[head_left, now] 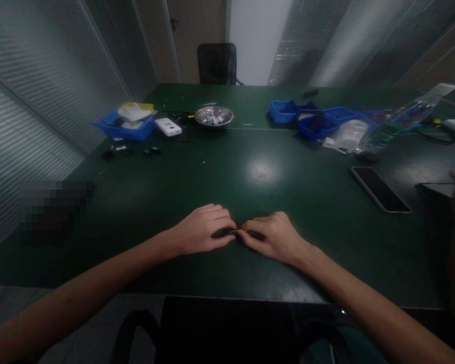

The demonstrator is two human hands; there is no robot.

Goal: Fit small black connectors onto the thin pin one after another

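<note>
Fingers [223, 223] of the left hand [202, 231] and right hand [278, 236] are curled, gripping a slim dark piece [232, 232] between them. It sits low above the table [250, 197], near its front edge; contact with the top is unclear. Its long axis runs left to right, nearly parallel to that edge, one end toward each palm; whether it is one part or two meeting cannot be told. The table is dark green and glossy, with a pale glare spot beyond the hands. A phone [381, 189] lies to the right, a metal bowl [213, 124] farther back. Behind stand a black chair [217, 63] and a door [197, 38]; blinds [20, 121] line the left.
</note>
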